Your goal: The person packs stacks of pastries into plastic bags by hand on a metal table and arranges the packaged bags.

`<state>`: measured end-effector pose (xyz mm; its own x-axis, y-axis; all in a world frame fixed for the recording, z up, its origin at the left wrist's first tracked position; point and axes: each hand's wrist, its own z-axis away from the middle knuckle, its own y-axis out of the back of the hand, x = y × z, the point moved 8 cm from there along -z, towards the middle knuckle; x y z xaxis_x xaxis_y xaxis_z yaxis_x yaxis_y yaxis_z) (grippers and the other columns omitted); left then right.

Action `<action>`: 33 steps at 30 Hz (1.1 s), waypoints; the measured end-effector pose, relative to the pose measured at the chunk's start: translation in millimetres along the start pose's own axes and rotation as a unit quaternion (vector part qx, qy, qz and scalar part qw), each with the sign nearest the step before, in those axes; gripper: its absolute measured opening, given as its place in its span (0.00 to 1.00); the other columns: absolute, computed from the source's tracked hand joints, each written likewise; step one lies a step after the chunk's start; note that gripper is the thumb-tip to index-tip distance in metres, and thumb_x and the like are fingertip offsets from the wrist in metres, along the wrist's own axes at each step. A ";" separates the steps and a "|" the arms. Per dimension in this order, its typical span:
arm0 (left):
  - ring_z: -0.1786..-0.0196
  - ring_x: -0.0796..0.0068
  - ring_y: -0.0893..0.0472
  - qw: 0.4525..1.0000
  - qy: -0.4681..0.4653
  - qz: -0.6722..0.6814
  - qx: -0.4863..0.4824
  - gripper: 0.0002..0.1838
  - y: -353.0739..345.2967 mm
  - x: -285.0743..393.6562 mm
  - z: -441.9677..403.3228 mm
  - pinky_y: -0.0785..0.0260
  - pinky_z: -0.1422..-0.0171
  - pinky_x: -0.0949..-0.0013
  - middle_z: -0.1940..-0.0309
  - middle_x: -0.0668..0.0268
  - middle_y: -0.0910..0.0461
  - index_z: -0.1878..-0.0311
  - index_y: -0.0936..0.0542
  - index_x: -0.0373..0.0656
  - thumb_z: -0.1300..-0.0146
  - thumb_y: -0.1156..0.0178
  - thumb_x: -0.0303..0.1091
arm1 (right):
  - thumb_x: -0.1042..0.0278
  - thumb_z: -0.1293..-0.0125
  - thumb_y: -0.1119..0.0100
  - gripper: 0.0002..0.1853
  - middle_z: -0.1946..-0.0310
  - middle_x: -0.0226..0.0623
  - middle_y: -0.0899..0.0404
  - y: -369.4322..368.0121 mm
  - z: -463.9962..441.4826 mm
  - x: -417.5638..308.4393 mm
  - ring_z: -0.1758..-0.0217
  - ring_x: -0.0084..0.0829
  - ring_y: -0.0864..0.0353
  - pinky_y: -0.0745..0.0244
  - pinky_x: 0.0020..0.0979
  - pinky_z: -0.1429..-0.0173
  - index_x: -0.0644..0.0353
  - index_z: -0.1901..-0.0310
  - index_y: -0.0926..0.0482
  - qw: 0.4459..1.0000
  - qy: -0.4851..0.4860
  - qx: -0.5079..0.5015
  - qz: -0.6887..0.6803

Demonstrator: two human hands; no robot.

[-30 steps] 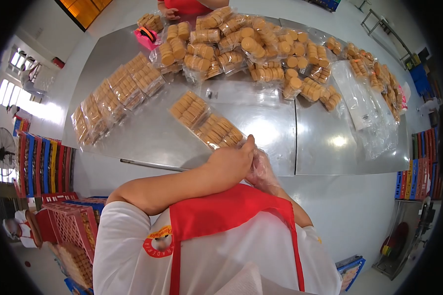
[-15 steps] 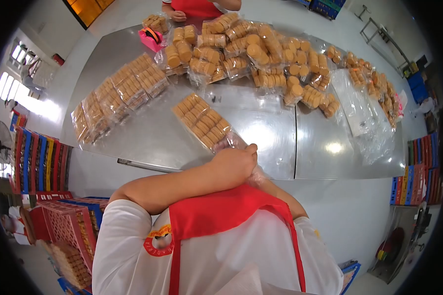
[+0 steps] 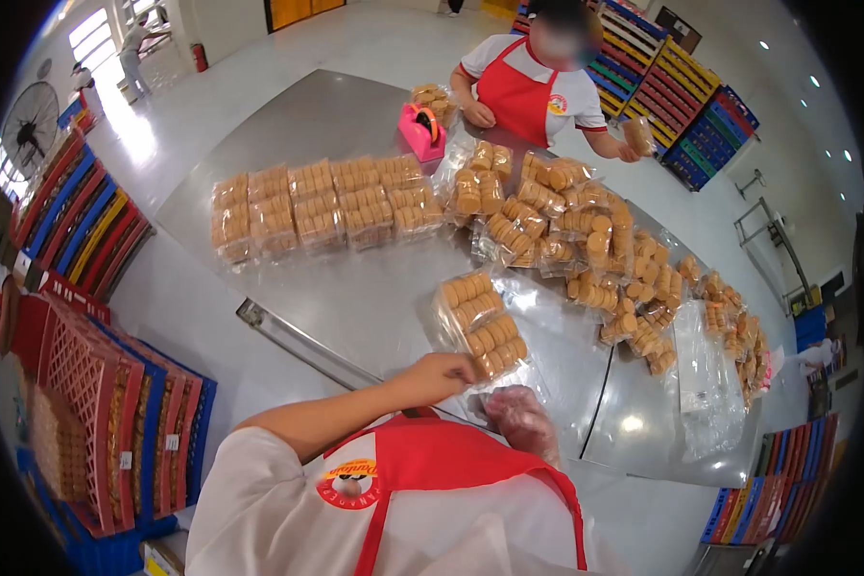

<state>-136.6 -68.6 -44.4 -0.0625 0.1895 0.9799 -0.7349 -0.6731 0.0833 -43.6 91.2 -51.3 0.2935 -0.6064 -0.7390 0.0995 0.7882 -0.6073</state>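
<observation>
A clear plastic bag of round biscuits (image 3: 483,322), stacked in rows, lies on the steel table in front of me with its loose film end toward my body. My left hand (image 3: 439,377) is bare, its fingers closed at the near left edge of this bag. Close by on the right is my right hand (image 3: 520,415), in a thin clear glove, beside the loose film. Its fingers look bent but are blurred. Farther left, several filled biscuit bags (image 3: 317,206) sit side by side in a neat block.
Many small biscuit packs (image 3: 571,226) are heaped across the table's far right side. Flat clear plastic bags (image 3: 706,384) lie at the right. A pink tape dispenser (image 3: 422,134) stands near the back. Opposite, a co-worker (image 3: 528,91) holds a pack. Stacked crates (image 3: 115,413) stand at left.
My view has turned and lifted, so more of the co-worker shows. My left hand has drawn back leftward from across my right hand; both now sit apart near the bag's loose end.
</observation>
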 end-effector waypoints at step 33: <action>0.48 0.51 0.16 0.792 -0.015 0.547 0.271 0.23 123.4 66.5 95.7 0.20 0.44 0.42 0.48 0.52 0.19 0.42 0.25 0.36 0.38 0.36 0.37 | 0.64 0.31 0.40 0.10 0.73 0.33 0.23 -20.9 -53.0 -66.5 0.74 0.25 0.28 0.30 0.26 0.68 0.60 0.67 0.23 0.964 0.146 0.053 0.217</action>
<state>-166.8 -207.5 48.4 -0.4387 -0.7312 0.5224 0.1472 -0.6319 -0.7609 -115.6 109.5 -4.9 0.0510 -0.2097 -0.9764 0.1284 0.9710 -0.2018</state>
